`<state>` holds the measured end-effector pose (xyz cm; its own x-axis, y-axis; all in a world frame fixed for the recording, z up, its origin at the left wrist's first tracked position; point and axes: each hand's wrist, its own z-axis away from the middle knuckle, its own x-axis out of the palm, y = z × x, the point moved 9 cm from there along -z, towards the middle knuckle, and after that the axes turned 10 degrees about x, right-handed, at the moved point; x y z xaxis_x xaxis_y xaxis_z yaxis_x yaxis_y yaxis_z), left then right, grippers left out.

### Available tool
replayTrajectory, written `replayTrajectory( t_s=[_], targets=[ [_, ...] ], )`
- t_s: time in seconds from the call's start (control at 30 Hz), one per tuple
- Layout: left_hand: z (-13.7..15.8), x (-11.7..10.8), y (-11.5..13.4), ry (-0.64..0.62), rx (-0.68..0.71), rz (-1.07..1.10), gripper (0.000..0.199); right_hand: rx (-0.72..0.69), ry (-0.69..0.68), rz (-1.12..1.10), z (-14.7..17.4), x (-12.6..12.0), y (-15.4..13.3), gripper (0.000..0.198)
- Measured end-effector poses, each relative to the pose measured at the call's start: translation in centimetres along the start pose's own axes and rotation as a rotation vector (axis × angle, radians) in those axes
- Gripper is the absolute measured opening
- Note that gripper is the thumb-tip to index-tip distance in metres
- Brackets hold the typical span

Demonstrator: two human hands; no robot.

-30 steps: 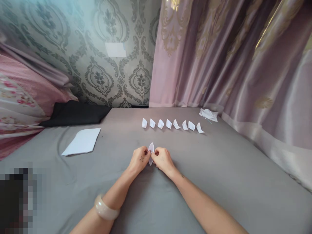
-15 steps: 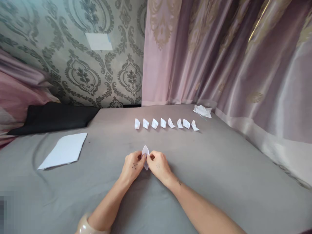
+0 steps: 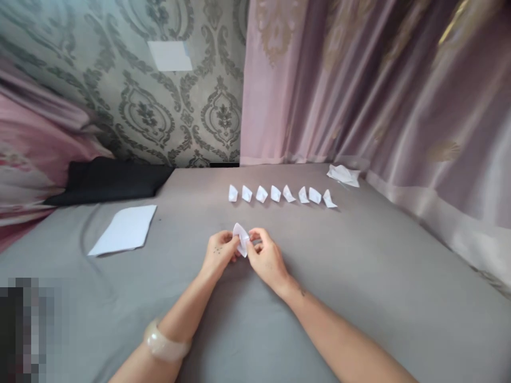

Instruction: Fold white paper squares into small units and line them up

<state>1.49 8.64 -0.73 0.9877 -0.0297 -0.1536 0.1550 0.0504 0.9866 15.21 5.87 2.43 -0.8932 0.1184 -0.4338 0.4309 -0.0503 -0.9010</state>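
A small folded white paper boat (image 3: 241, 238) is held up between my hands, tilted, its pointed end upward. My left hand (image 3: 221, 250) is closed on its left side, the thumb lying on the paper. From the right, my right hand (image 3: 266, 257) pinches its other side with thumb and fingers, the fingertips partly hidden. Beyond my hands, a row of several small folded white paper pieces (image 3: 275, 193) stands on the grey sheet (image 3: 255, 314).
A stack of white paper (image 3: 123, 230) lies at the left, with a folded black cloth (image 3: 115, 181) behind it. Crumpled white papers (image 3: 343, 175) sit at the far right, near the pink curtain (image 3: 271, 106). Patterned wallpaper (image 3: 147, 114) rises at the back.
The paper boat has turned and tilted between my hands, and its inner fold shows more. My right fingers have spread a little. The whole view has shifted slightly.
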Motion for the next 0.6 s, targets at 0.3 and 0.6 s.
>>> replayTrajectory(
  t_s=[0.3, 0.6],
  targets=[
    [-0.8, -1.7, -0.9, 0.116, 0.024, 0.096, 0.012, -0.387, -0.072, 0.357, 2.6, 1.7, -3.2, 0.02],
    [-0.8, -1.3, -0.7, 0.127, -0.004, 0.133, 0.03, -0.431, 0.001, 0.529, 2.3, 2.0, -2.8, 0.025]
  ],
)
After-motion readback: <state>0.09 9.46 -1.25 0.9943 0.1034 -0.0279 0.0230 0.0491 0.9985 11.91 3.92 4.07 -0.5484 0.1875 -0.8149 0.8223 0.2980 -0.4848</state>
